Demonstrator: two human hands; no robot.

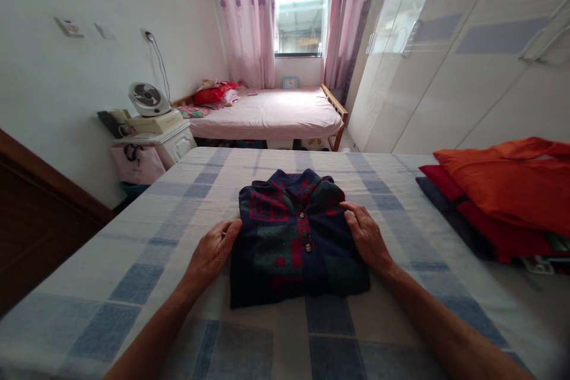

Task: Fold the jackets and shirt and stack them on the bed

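Observation:
A dark navy shirt (271, 249) with green and red patches lies folded before me, collar at the far side and round buttons down its front. Against its left edge rests my left hand (218, 243), the thumb touching the fabric and the other fingers partly hidden behind it. My right hand (365, 234) lies along the right edge, fingers stretched forward and touching the cloth near the shoulder. Neither hand visibly pinches the fabric. Under the shirt spreads a blue and white checked bed sheet (187, 208).
To the right is a pile of folded clothes, an orange garment (503, 184) over a red one (481, 219). Farther off stand a pink-covered bed (271, 110), a bedside cabinet (178, 139) with a small fan (149, 98), and a white wardrobe (427, 89).

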